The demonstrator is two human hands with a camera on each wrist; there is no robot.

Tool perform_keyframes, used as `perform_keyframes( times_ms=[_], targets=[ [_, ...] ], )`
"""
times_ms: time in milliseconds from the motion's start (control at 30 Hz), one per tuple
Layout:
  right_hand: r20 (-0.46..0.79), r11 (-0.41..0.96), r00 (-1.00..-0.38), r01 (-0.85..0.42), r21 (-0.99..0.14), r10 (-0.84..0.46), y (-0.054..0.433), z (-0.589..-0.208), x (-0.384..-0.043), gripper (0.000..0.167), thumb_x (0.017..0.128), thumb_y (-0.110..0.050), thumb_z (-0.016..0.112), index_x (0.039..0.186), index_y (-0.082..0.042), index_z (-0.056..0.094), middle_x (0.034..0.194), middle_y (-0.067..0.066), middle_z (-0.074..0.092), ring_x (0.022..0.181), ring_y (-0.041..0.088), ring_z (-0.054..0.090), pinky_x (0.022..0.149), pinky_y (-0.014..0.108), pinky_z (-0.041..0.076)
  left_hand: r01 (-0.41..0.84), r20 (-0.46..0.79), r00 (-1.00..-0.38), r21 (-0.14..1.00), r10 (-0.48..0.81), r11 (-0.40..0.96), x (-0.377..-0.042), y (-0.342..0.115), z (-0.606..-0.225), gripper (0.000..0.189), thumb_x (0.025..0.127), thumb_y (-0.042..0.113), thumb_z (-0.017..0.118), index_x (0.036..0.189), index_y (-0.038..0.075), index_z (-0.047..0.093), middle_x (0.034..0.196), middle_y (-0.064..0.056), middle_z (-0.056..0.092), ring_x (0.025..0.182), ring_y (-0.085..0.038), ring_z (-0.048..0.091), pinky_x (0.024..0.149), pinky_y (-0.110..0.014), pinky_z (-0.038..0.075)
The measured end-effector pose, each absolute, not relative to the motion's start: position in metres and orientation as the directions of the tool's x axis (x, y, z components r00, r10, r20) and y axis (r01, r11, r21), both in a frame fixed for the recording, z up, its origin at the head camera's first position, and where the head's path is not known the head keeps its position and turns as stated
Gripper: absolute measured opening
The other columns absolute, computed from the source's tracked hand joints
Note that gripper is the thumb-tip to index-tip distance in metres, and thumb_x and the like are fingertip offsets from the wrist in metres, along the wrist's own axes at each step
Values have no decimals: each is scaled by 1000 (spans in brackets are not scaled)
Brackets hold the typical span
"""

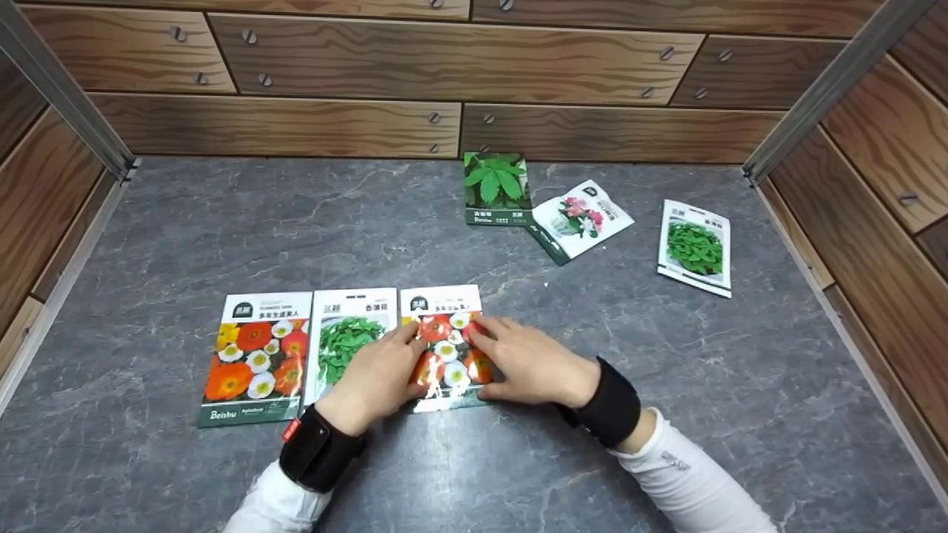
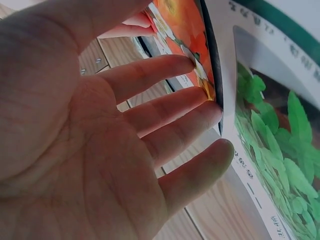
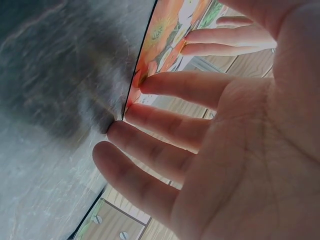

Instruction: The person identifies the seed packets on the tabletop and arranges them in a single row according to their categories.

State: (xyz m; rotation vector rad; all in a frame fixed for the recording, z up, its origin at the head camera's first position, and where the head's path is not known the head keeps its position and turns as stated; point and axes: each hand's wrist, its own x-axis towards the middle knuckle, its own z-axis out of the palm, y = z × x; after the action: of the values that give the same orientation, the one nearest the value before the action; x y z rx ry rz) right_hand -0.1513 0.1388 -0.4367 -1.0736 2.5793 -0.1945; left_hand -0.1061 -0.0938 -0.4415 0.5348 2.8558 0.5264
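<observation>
A seed packet with red and white poppies (image 1: 446, 348) lies flat between both hands. My left hand (image 1: 378, 374) touches its left side with extended fingers, partly covering the mint packet (image 1: 352, 333) beside it. On the right side, my right hand (image 1: 529, 363) rests its fingertips along the packet's edge. Both wrist views show the fingers fairly straight and spread, the left hand (image 2: 100, 135) and the right hand (image 3: 220, 135) alike. Another poppy packet (image 1: 258, 359) completes the row at the left.
Farther back lie a packet with a green leaf picture (image 1: 495, 185), a tilted packet with pink flowers (image 1: 581, 220) and, to the right, another mint packet (image 1: 695, 248). The leaf and pink-flower packets meet at a corner. Wood-patterned walls (image 1: 459, 63) enclose the grey marbled table (image 1: 281, 222).
</observation>
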Motion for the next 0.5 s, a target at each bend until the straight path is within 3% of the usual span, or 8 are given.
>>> perform_keyframes(
  times_ms=[500],
  targets=[
    [-260, 711, -661, -654, -260, -704, 138, -435, -150, 87, 93, -44, 79, 157, 1, 44, 170, 22, 36, 151, 43, 45, 123, 54, 44, 304, -137, -914, 388, 381, 870, -105, -95, -440, 62, 87, 19, 86, 139, -5, 62, 156, -29, 52, 139, -48, 57, 111, -60, 52]
  ],
)
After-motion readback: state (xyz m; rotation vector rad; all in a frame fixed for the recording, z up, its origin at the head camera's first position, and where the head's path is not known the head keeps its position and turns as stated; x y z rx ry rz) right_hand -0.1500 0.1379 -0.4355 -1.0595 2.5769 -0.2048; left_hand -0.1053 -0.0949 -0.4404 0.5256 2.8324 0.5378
